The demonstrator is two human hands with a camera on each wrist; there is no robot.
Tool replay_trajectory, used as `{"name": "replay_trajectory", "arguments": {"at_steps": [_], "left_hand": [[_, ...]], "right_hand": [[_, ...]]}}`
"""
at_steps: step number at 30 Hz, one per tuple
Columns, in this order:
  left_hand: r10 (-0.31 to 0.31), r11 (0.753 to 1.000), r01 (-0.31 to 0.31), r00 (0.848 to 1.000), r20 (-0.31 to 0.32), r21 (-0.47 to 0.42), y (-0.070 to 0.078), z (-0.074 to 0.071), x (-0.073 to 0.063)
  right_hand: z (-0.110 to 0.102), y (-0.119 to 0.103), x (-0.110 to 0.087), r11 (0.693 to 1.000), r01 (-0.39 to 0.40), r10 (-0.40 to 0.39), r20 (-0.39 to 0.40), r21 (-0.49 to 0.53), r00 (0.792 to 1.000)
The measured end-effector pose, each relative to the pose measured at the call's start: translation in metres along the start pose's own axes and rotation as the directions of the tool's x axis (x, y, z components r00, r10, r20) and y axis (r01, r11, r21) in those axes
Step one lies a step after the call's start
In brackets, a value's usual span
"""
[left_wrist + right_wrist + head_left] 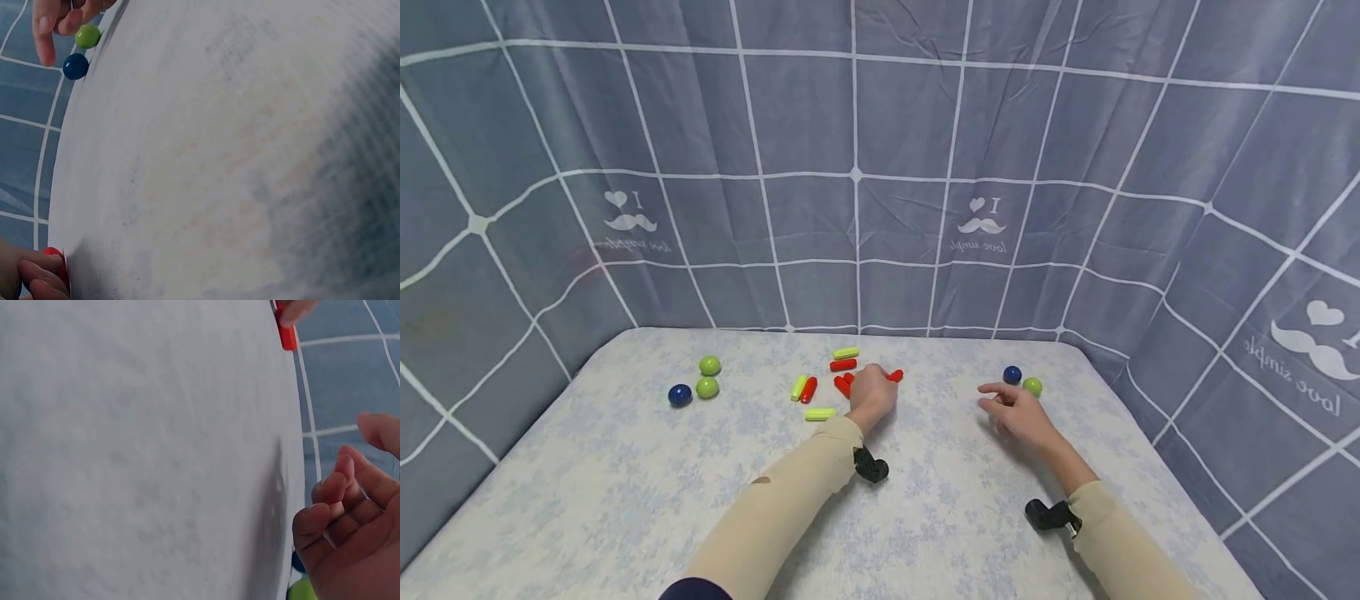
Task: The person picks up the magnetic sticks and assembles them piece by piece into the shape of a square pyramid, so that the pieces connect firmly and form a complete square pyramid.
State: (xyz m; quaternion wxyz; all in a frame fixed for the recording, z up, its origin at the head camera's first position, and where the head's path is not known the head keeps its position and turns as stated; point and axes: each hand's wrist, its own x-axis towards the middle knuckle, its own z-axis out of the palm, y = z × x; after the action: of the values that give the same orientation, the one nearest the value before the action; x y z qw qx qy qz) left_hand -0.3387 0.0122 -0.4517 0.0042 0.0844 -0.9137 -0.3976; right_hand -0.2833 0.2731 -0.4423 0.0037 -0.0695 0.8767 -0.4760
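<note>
My left hand (874, 392) is at the middle of the table, fingers curled down on a short red stick-like piece (895, 376). One end of the piece shows past the fingers, and in the right wrist view a fingertip lies on the red piece (287, 336). The palm side of this hand is hidden in the head view. Over the table's right part hovers my right hand (1018, 414), fingers loosely bent with nothing between them. Just behind it lie a dark blue ball (1012, 375) and a green ball (1033, 386), both apart from its fingertips.
Left of my left hand lie several red pieces (808, 390) and yellow-green pieces (820, 414). Farther left are two green balls (707, 387) and a blue ball (680, 395). A grey checked curtain (895, 217) hangs behind and beside the pale patterned table (625, 500).
</note>
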Motion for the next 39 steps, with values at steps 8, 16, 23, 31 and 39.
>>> {"name": "replay_trajectory", "arguments": {"at_steps": [8, 16, 23, 31, 39], "left_hand": [[0.056, 0.998, -0.058, 0.997, 0.057, 0.031, -0.002, -0.004, -0.009], [0.097, 0.991, -0.105, 0.991, 0.09, 0.084, -0.002, -0.005, -0.015], [0.149, 0.977, -0.166, 0.98, 0.129, 0.135, -0.004, -0.014, -0.024], [0.23, 0.958, -0.259, 0.951, 0.208, 0.125, -0.01, -0.023, -0.033], [0.302, 0.938, -0.337, 0.907, 0.293, 0.078, -0.017, -0.027, -0.04]], "right_hand": [[-0.015, 0.013, 0.006, 0.999, -0.04, 0.04, -0.088, 0.003, 0.995], [-0.031, 0.025, 0.01, 0.991, -0.106, 0.119, -0.166, 0.085, 0.979], [-0.038, 0.032, 0.014, 0.973, -0.171, 0.199, -0.187, 0.155, 0.962], [-0.045, 0.039, 0.021, 0.937, -0.258, 0.304, -0.189, 0.236, 0.934], [-0.053, 0.047, 0.024, 0.921, -0.265, 0.335, -0.229, 0.286, 0.914]]}}
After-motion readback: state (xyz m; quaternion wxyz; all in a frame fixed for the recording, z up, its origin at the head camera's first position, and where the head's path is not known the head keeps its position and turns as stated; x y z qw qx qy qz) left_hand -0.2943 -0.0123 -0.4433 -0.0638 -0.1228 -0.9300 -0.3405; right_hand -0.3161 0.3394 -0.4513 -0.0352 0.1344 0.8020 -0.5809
